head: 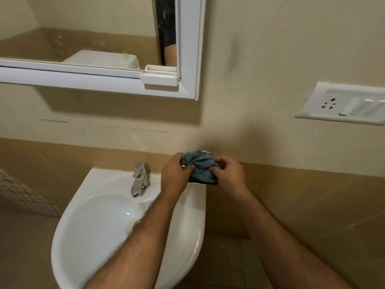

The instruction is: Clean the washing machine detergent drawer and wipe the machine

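A crumpled blue-grey cloth (201, 166) sits bunched on a small dark holder (205, 182) fixed to the wall, just right of the basin. My left hand (175, 174) pinches the cloth's left side with thumb and fingers. My right hand (228, 171) pinches its right side. Both forearms reach up from the bottom of the view. No washing machine or detergent drawer is in view.
A white wash basin (100, 215) with a chrome tap (139, 178) stands below left. A white-framed mirror (104, 38) with a small tray (159, 78) hangs above. A white socket and switch plate (343, 105) is on the wall at right.
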